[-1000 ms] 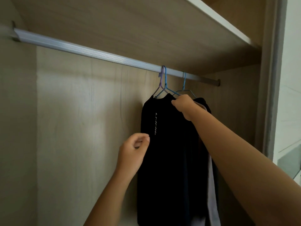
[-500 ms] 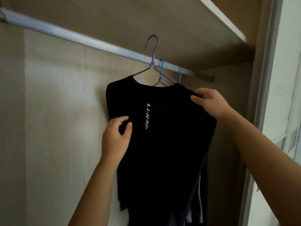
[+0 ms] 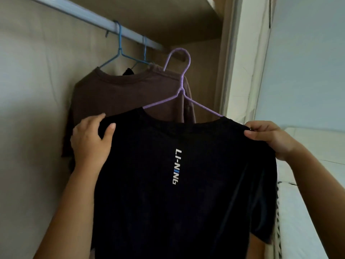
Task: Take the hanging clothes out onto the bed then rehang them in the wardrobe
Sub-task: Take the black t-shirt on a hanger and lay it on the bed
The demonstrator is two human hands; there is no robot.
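Note:
A black T-shirt (image 3: 186,212) with white lettering hangs on a purple wire hanger (image 3: 182,85), held free of the rail in front of me. My left hand (image 3: 91,143) grips its left shoulder and my right hand (image 3: 268,137) pinches its right shoulder. Behind it a brown T-shirt (image 3: 121,94) hangs on a blue hanger (image 3: 119,53) from the metal wardrobe rail (image 3: 89,17). A second blue hanger (image 3: 144,51) holds a dark garment, mostly hidden.
The wardrobe's wooden back wall (image 3: 33,109) is on the left, its shelf above. The wardrobe's side frame (image 3: 235,71) stands right of the clothes. White bedding (image 3: 302,212) lies at the lower right.
The black T-shirt on its purple hanger has come off the rail and moved out and rightward toward me. Both hands now hold its shoulders. The brown shirt behind is uncovered.

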